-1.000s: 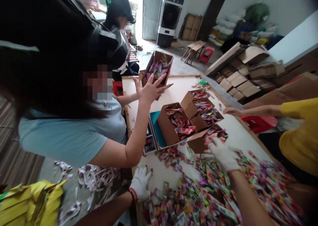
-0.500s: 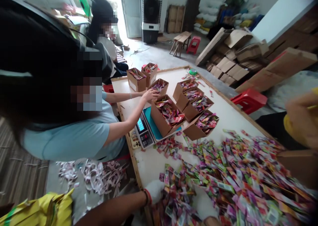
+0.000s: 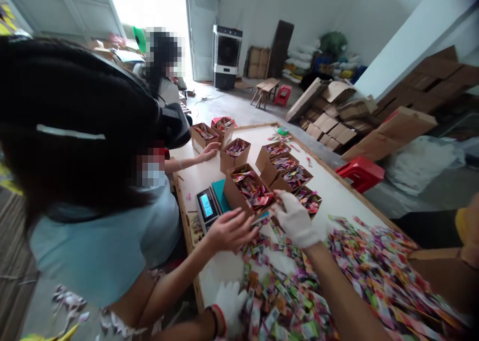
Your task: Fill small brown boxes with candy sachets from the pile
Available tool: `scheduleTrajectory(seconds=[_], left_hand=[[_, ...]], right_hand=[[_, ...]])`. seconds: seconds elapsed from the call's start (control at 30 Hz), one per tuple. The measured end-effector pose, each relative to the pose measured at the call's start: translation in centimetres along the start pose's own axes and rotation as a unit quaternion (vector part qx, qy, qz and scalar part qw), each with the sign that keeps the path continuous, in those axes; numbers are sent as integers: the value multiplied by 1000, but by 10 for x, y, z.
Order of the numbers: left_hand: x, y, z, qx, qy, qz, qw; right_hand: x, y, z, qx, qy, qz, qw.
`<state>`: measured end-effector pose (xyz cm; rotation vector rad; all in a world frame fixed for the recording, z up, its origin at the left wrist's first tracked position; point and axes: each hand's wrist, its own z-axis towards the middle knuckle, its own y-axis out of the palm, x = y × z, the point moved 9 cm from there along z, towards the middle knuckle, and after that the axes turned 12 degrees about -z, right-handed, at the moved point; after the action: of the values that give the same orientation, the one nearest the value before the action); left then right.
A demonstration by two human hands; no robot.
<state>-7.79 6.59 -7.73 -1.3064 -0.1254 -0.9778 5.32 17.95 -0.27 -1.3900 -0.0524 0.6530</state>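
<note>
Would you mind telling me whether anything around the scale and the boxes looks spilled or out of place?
Yes: loose sachets lie heaped over the table rather than in the boxes, and torn strips litter the floor. The right hand reaches toward the box on the scale; the left hand rests in the heap.

Both hands wear white cloth gloves: the right hand (image 3: 295,220) and the left hand (image 3: 230,306). The sachets (image 3: 359,261) look shiny plastic. The boxes (image 3: 239,193) are matt brown cardboard. The desk (image 3: 337,186) is smooth.
</note>
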Motion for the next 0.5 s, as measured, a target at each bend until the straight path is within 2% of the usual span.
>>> scheduleTrajectory(seconds=[0.03, 0.07, 0.1, 0.13, 0.17, 0.2, 0.23, 0.27, 0.3, 0.33, 0.37, 0.43, 0.5], left_hand=[[17, -2, -4, 22, 139, 285, 948], [27, 15, -14, 33, 255, 567, 782], [22, 38, -24, 29, 317, 764, 561], [10, 55, -30, 11, 337, 870, 359], [0, 68, -35, -10, 344, 916, 206], [-6, 77, -40, -25, 352, 929, 106], [-8, 85, -43, -32, 363, 930, 53], [-8, 91, -45, -35, 373, 927, 22], [-9, 94, -46, -34, 380, 924, -23], [-10, 96, -44, -32, 383, 921, -61], [-11, 95, -40, -30, 381, 920, -86], [-12, 91, -32, -28, 376, 917, -130], [-16, 85, -23, -37, 372, 910, -178]], right_hand=[[-13, -1, 21, -1, -19, -31, 999], [-23, 4, 38, -25, -35, -73, 996], [-32, 14, 52, -64, -49, -121, 989], [-39, 28, 61, -111, -66, -171, 977], [-44, 44, 66, -159, -87, -216, 959], [-48, 59, 68, -201, -110, -250, 941], [-52, 74, 68, -234, -131, -271, 925], [-56, 86, 68, -257, -149, -280, 913], [-58, 95, 68, -273, -163, -281, 905], [-60, 101, 69, -281, -174, -276, 903], [-61, 102, 71, -281, -179, -269, 903], [-59, 95, 78, -265, -183, -262, 910], [-54, 74, 86, -229, -172, -245, 926]])
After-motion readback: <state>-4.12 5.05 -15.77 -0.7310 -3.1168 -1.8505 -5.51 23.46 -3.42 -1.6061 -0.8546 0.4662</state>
